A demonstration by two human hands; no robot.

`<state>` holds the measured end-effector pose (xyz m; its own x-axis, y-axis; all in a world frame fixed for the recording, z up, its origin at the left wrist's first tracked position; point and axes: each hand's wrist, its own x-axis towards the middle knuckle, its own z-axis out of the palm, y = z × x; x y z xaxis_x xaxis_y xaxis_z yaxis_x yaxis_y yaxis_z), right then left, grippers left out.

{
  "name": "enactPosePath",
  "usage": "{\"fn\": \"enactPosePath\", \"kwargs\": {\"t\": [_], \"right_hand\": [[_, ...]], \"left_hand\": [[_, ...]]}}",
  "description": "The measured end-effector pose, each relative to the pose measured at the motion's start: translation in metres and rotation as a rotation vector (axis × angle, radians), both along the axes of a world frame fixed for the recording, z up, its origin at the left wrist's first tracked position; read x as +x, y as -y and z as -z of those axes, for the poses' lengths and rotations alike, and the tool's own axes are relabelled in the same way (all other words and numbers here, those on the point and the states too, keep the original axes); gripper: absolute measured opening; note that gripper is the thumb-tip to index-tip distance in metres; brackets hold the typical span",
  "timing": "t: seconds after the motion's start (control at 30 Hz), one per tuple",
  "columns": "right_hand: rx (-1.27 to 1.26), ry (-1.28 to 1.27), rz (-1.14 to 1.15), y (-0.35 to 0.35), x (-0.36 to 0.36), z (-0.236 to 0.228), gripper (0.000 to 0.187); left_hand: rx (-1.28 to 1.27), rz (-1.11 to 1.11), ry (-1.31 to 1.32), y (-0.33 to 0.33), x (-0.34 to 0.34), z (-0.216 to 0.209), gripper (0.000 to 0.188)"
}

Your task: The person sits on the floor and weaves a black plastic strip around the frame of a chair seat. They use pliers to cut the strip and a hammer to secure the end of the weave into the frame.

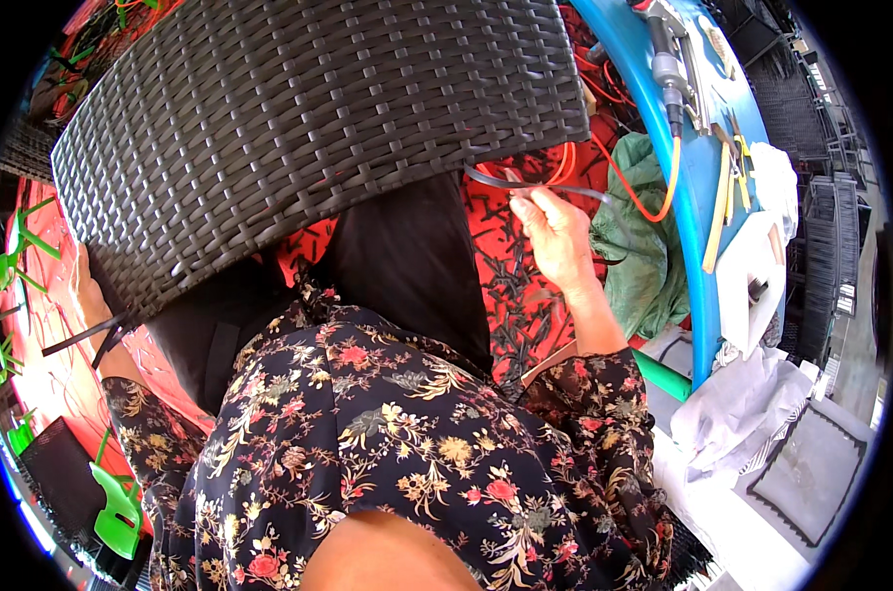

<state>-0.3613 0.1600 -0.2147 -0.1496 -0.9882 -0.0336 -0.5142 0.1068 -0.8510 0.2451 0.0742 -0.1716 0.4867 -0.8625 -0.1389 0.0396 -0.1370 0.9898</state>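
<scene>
The blue surface [703, 315] stands to your right, its rim curving in this wide view, and it carries one air tool [669, 74] with an orange hose, at least two yellow-handled tools [720, 202] lying close together, and crumpled white wrapping. Below spreads a red floor sheet [42, 305], strewn beside your right leg with dark offcuts [525, 295], too many to count. One green sack [643, 236] slumps against the surface; several green plastic pieces [118, 512] stand along the far left, and dark woven goods [830, 266] are stacked at the right edge of the room. You have one dark woven panel [328, 108], tilted across your lap and reaching beyond your knees. Your right grip [557, 236] is pinched narrow, thumb and finger holding one dark strip [496, 181] just off the panel's near right corner. Your left grip [90, 291] is at the panel's left edge, fingers partly hidden, so you cannot tell how tightly it closes. Two loose strip ends [82, 335] jut near your left wrist.
</scene>
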Motion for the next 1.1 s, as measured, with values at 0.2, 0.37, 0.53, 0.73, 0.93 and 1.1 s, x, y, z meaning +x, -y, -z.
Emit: {"fn": "enactPosePath", "kwargs": {"t": [0.2, 0.37, 0.53, 0.73, 0.93, 1.1], "right_hand": [[-0.040, 0.026, -0.074, 0.009, 0.013, 0.011, 0.022], [0.025, 0.040, -0.055, 0.009, 0.014, 0.010, 0.023], [-0.048, 0.094, -0.032, 0.007, 0.016, 0.013, 0.024], [0.042, 0.350, 0.095, 0.022, 0.028, 0.000, 0.022], [0.023, 1.220, 0.091, 0.012, 0.014, -0.014, 0.026], [0.220, 0.810, -0.017, -0.001, -0.019, -0.013, 0.023]], "left_hand": [[0.042, -0.030, 0.009, -0.005, -0.003, -0.009, 0.046], [0.045, -0.028, -0.008, -0.005, -0.004, -0.007, 0.046], [0.052, -0.028, -0.009, -0.005, -0.003, -0.009, 0.046], [0.044, -0.024, -0.022, -0.003, 0.000, -0.003, 0.046], [0.040, -0.059, 0.047, -0.004, 0.001, -0.008, 0.044], [0.013, -0.037, 0.121, -0.001, 0.021, -0.002, 0.044]]}}
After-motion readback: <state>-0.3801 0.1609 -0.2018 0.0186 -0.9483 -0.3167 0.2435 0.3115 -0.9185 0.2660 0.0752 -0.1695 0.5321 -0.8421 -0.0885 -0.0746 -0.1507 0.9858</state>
